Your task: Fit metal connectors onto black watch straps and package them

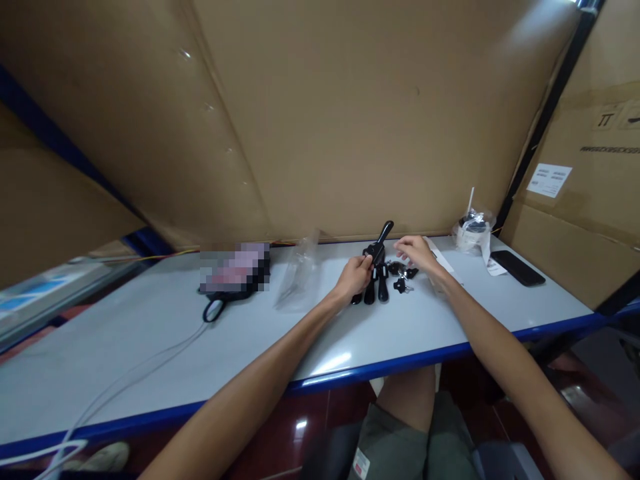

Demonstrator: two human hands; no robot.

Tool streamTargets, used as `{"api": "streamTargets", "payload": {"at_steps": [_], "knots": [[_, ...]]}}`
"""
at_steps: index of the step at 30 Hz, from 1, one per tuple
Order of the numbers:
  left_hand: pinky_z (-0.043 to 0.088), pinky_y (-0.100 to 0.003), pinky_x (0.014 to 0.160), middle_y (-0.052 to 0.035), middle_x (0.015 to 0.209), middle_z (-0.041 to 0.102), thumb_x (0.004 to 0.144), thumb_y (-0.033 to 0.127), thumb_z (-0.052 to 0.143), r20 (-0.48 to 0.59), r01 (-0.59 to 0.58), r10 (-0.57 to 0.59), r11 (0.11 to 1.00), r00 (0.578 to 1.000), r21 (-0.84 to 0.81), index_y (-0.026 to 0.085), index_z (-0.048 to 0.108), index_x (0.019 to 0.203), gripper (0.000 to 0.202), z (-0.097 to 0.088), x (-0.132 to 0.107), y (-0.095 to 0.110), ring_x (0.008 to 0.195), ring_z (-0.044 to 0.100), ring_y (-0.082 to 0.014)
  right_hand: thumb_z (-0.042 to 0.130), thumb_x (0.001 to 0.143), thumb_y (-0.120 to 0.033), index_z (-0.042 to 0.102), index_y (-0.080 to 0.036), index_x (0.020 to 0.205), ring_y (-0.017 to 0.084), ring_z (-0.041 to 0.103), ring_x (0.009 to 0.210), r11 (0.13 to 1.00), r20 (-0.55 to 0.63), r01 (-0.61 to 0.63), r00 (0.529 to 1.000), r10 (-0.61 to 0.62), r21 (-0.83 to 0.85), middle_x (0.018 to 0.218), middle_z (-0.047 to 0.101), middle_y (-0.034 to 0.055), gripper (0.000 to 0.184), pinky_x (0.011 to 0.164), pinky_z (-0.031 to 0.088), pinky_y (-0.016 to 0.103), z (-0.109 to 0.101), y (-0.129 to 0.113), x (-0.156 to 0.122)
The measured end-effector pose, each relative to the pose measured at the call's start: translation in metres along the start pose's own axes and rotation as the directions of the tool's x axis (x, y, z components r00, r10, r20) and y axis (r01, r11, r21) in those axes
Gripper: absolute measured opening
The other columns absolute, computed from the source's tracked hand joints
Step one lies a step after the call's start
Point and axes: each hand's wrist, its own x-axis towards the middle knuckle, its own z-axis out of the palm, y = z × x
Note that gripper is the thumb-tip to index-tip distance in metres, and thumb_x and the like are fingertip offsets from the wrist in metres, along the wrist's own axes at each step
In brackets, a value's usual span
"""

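Observation:
My left hand (355, 275) is closed around a black handle (385, 232), which it holds tilted up over the table. Below and beside that hand lie several similar black handles (383, 288), partly covered by the hand. To its right is a small group of black-headed keys (400, 285). Over the far side of these keys hovers my right hand (416, 252), its fingers bent and apart with nothing visible in them. It is close to the held handle but not touching it.
A clear plastic bag (299, 273) lies left of the hands, with a blurred-out dark item (237, 270) with a loop beyond it. At right are a white paper (440, 257), a wrapped cup (474, 230) and a black phone (518, 268). Cardboard (350, 120) walls the back.

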Motion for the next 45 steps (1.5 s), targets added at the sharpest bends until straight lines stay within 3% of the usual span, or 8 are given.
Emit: {"api": "streamTargets", "payload": {"at_steps": [3,7,12,21,29,35,41,45], "knots": [[0.010,-0.017,0.035,0.0113,0.050,0.027,0.099,0.045,0.050,0.051,-0.009,0.011,0.999,0.999,-0.031,0.022,0.042,0.075,0.034,0.003,-0.007,0.006,0.035,0.020,-0.0045,0.062,0.094,-0.034,0.069,-0.017,0.095,0.014,0.067,0.073,0.917,0.184,-0.091,0.983,0.020,0.387,0.090,0.075,0.0079,0.018,0.058,0.053,0.021,0.003,-0.006,-0.005],[0.012,-0.017,0.034,0.0114,0.051,0.024,0.099,0.046,0.049,0.200,0.030,-0.005,0.992,0.980,-0.121,0.021,0.043,0.075,0.035,0.003,-0.012,0.009,0.035,0.018,-0.0041,0.072,0.088,-0.034,0.069,-0.016,0.089,0.014,0.067,0.074,0.836,0.370,-0.139,0.926,-0.081,0.531,0.088,0.075,0.0077,0.018,0.062,0.055,0.022,0.008,-0.010,-0.013],[0.012,-0.017,0.033,0.0115,0.049,0.025,0.098,0.050,0.050,0.177,0.040,-0.014,0.988,0.984,-0.147,0.021,0.044,0.074,0.038,0.004,-0.011,0.007,0.034,0.017,-0.0041,0.075,0.088,-0.041,0.070,-0.016,0.080,0.010,0.060,0.058,0.886,0.434,-0.134,0.897,-0.082,0.443,0.072,0.071,0.0042,0.027,0.049,0.046,0.020,0.010,-0.009,-0.015],[0.012,-0.017,0.033,0.0116,0.048,0.023,0.100,0.047,0.045,0.104,0.033,-0.007,0.969,0.995,-0.246,0.021,0.041,0.072,0.038,0.001,-0.006,0.008,0.034,0.016,-0.0044,0.069,0.092,-0.039,0.066,-0.015,0.075,0.007,0.055,0.051,0.903,0.463,-0.099,0.879,-0.118,0.418,0.063,0.066,-0.0009,0.029,0.048,0.042,0.016,0.004,-0.003,-0.005],[0.011,-0.017,0.033,0.0112,0.047,0.025,0.101,0.046,0.043,0.074,0.054,-0.040,0.978,0.996,-0.203,0.021,0.041,0.072,0.038,-0.002,-0.006,0.009,0.034,0.017,-0.0044,0.066,0.090,-0.031,0.066,-0.017,0.086,0.008,0.059,0.053,0.885,0.423,-0.119,0.901,-0.095,0.451,0.072,0.071,0.0013,0.015,0.045,0.043,0.017,0.004,-0.001,-0.007],[0.012,-0.016,0.033,0.0111,0.048,0.027,0.099,0.047,0.048,0.082,0.022,-0.007,0.982,0.997,-0.187,0.021,0.042,0.072,0.037,0.003,-0.007,0.006,0.034,0.019,-0.0041,0.067,0.086,-0.027,0.060,-0.018,0.074,0.009,0.057,0.050,0.902,0.377,-0.095,0.923,-0.080,0.422,0.066,0.068,0.0003,0.017,0.043,0.040,0.018,0.010,-0.004,-0.006],[0.012,-0.017,0.034,0.0122,0.046,0.024,0.103,0.038,0.039,-0.089,0.010,-0.036,0.962,0.995,-0.272,0.021,0.041,0.073,0.034,-0.011,-0.002,0.012,0.034,0.017,-0.0047,0.062,0.086,-0.021,0.058,-0.017,0.069,0.007,0.045,0.044,0.988,0.196,-0.077,0.979,0.050,0.134,0.059,0.063,-0.0006,0.019,0.041,0.031,0.020,-0.010,0.008,0.010],[0.014,-0.017,0.034,0.0124,0.045,0.025,0.102,0.041,0.044,-0.087,-0.014,-0.006,0.972,0.996,-0.233,0.021,0.041,0.073,0.035,-0.009,-0.003,0.012,0.033,0.019,-0.0048,0.066,0.083,-0.019,0.056,-0.016,0.058,0.007,0.041,0.043,0.993,0.235,-0.117,0.965,0.118,-0.018,0.053,0.059,-0.0005,0.026,0.042,0.025,0.022,-0.016,0.017,0.011]]}}
